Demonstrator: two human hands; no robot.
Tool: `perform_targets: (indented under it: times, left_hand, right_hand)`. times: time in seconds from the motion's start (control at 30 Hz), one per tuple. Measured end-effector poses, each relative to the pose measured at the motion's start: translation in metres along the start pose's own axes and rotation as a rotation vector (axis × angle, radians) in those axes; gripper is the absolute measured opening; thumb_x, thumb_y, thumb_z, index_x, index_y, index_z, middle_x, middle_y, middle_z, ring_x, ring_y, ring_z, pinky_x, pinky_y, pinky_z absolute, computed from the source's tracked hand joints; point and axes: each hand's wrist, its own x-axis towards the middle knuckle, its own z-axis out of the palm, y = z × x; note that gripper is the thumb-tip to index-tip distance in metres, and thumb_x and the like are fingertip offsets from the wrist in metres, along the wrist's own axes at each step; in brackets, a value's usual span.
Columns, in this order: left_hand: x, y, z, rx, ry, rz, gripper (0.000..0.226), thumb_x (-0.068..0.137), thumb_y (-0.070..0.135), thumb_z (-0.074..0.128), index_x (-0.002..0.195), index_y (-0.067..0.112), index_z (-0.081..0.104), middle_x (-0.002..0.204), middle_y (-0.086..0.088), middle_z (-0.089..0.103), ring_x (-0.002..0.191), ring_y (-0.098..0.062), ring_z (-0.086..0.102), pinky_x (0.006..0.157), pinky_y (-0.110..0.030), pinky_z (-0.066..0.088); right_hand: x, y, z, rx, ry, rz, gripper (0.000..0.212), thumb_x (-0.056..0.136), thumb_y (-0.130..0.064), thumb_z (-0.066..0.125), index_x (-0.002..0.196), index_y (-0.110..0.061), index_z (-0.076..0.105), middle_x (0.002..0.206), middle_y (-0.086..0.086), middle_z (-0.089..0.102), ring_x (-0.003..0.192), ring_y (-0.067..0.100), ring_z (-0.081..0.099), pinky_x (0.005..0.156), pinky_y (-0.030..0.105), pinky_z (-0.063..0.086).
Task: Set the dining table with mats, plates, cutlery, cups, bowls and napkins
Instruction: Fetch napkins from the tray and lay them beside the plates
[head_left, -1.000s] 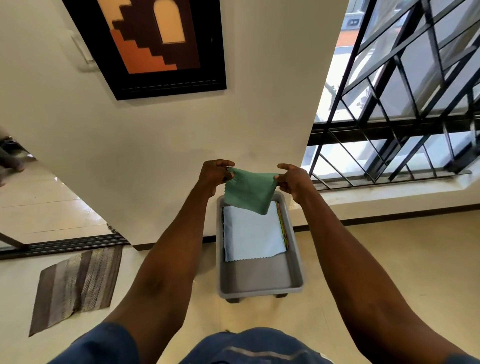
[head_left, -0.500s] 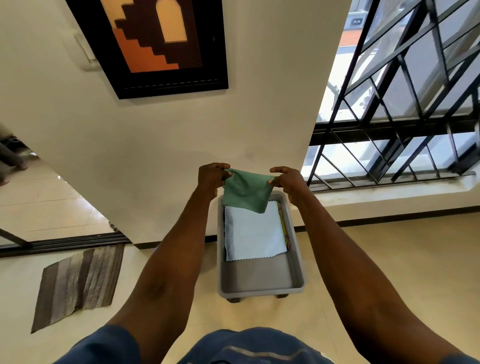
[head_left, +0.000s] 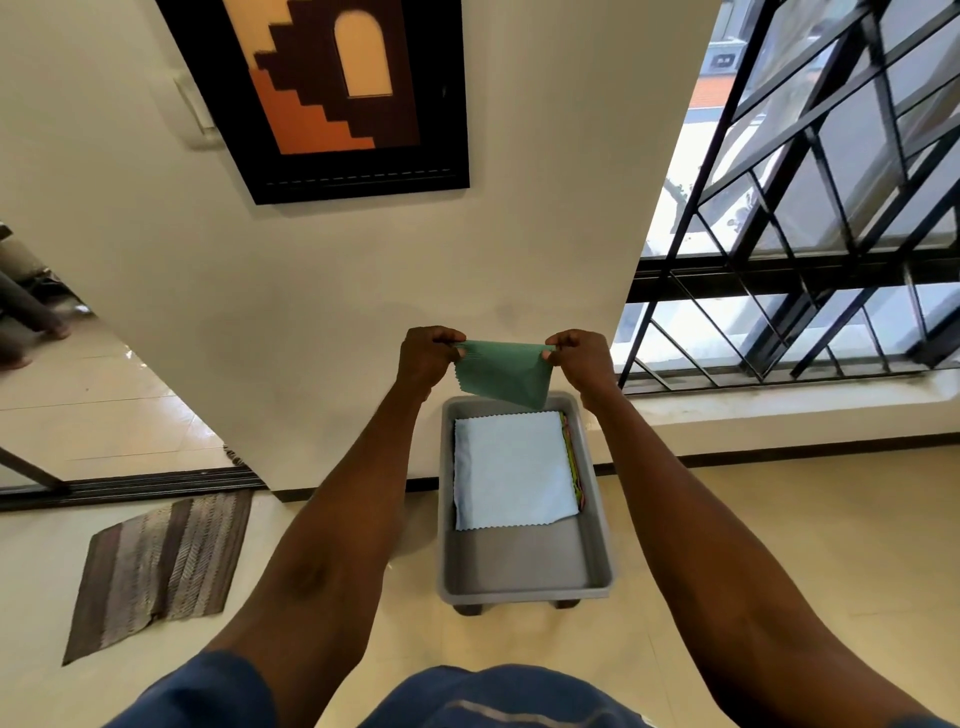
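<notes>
A green napkin (head_left: 501, 371) hangs stretched between both hands, above the far end of a grey tray (head_left: 524, 571). My left hand (head_left: 425, 357) pinches its left top corner and my right hand (head_left: 582, 359) pinches its right top corner. Inside the tray lies a folded light blue napkin (head_left: 511, 470) on top of a stack, with coloured edges of other napkins (head_left: 571, 457) showing along its right side. The tray's near half is bare.
The tray stands on short feet on a cream tiled floor (head_left: 779, 519). A cream wall with a framed picture (head_left: 337, 93) rises behind it. A barred window (head_left: 810, 234) and ledge are at the right. A striped brown floor mat (head_left: 161, 566) lies at the left.
The green napkin has been pulled flatter and held squarer between my hands, with my right hand shifted slightly left and up. The tray and blue napkin have not moved.
</notes>
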Motion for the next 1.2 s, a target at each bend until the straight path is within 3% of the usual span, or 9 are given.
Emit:
perform_targets:
  times: [0.2, 0.37, 0.67, 0.8, 0.87, 0.97, 1.03, 1.1, 1.2]
  left_hand:
    - [0.0, 0.003, 0.004, 0.161, 0.05, 0.157, 0.012, 0.081, -0.001, 0.068, 0.091, 0.004, 0.073, 0.093, -0.007, 0.067, 0.089, -0.018, 0.058, 0.082, -0.028, 0.046]
    - [0.002, 0.013, 0.003, 0.077, -0.033, 0.192, 0.015, 0.087, 0.003, 0.063, 0.084, 0.018, 0.063, 0.091, 0.002, 0.066, 0.093, -0.019, 0.062, 0.087, -0.034, 0.05]
    - [-0.007, 0.032, 0.014, -0.178, -0.032, 0.228, 0.012, 0.094, 0.007, 0.052, 0.094, 0.018, 0.048, 0.089, -0.004, 0.056, 0.067, -0.008, 0.05, 0.056, -0.021, 0.037]
    - [-0.006, 0.035, 0.023, -0.288, 0.046, -0.006, 0.01, 0.095, 0.009, 0.052, 0.102, 0.017, 0.054, 0.098, -0.004, 0.06, 0.078, -0.017, 0.054, 0.065, -0.029, 0.043]
    - [-0.009, 0.035, 0.022, -0.417, -0.05, -0.146, 0.021, 0.094, 0.011, 0.059, 0.113, 0.017, 0.053, 0.103, -0.008, 0.063, 0.079, -0.019, 0.06, 0.066, -0.029, 0.048]
    - [-0.012, 0.032, 0.018, -0.554, -0.222, -0.27, 0.056, 0.084, -0.001, 0.069, 0.131, 0.017, 0.043, 0.11, -0.011, 0.062, 0.093, -0.024, 0.064, 0.073, -0.033, 0.053]
    - [-0.013, 0.026, 0.02, -0.576, -0.272, -0.351, 0.059, 0.081, -0.012, 0.066, 0.131, 0.011, 0.043, 0.116, -0.017, 0.06, 0.11, -0.03, 0.06, 0.088, -0.039, 0.052]
    - [-0.015, 0.02, 0.024, -0.548, -0.334, -0.461, 0.029, 0.084, -0.011, 0.062, 0.111, -0.003, 0.059, 0.108, -0.017, 0.064, 0.11, -0.03, 0.06, 0.099, -0.037, 0.047]
    - [-0.02, 0.006, 0.032, -0.472, -0.417, -0.656, 0.009, 0.092, -0.003, 0.057, 0.092, -0.003, 0.066, 0.101, -0.014, 0.068, 0.094, -0.026, 0.064, 0.091, -0.036, 0.049]
  right_hand:
    - [0.002, 0.001, 0.0, -0.079, 0.035, -0.03, 0.011, 0.076, -0.016, 0.068, 0.07, -0.023, 0.063, 0.077, -0.003, 0.067, 0.082, 0.023, 0.064, 0.085, 0.044, 0.05]
    - [-0.005, -0.015, -0.006, -0.001, 0.046, -0.077, 0.005, 0.09, -0.008, 0.057, 0.088, -0.013, 0.056, 0.084, -0.003, 0.058, 0.08, 0.015, 0.052, 0.066, 0.025, 0.04]
    - [-0.006, -0.027, -0.014, 0.3, 0.084, -0.128, 0.013, 0.089, -0.009, 0.057, 0.086, -0.021, 0.058, 0.079, 0.002, 0.058, 0.062, 0.012, 0.046, 0.055, 0.025, 0.035]
    - [-0.009, -0.026, -0.017, 0.597, -0.145, 0.063, 0.033, 0.087, -0.007, 0.066, 0.117, -0.02, 0.062, 0.098, -0.001, 0.067, 0.083, 0.02, 0.063, 0.071, 0.029, 0.053]
    - [-0.01, -0.018, -0.018, 0.627, -0.215, 0.1, 0.065, 0.083, 0.005, 0.065, 0.139, -0.021, 0.047, 0.117, 0.003, 0.066, 0.098, 0.024, 0.064, 0.083, 0.037, 0.055]
    - [-0.012, -0.006, -0.017, 0.638, -0.203, 0.165, 0.088, 0.079, 0.021, 0.057, 0.151, -0.02, 0.029, 0.122, 0.011, 0.061, 0.1, 0.029, 0.063, 0.079, 0.041, 0.055]
    - [-0.013, 0.0, -0.019, 0.632, -0.13, 0.247, 0.085, 0.078, 0.023, 0.057, 0.15, -0.014, 0.029, 0.124, 0.016, 0.059, 0.097, 0.031, 0.063, 0.076, 0.04, 0.055]
    - [-0.014, 0.006, -0.022, 0.55, -0.081, 0.333, 0.075, 0.078, 0.019, 0.063, 0.145, 0.002, 0.034, 0.131, 0.026, 0.055, 0.104, 0.039, 0.063, 0.082, 0.045, 0.055]
    - [-0.02, 0.015, -0.028, 0.487, -0.156, 0.507, 0.034, 0.085, 0.008, 0.065, 0.116, 0.014, 0.056, 0.113, 0.027, 0.065, 0.094, 0.036, 0.065, 0.081, 0.042, 0.056]
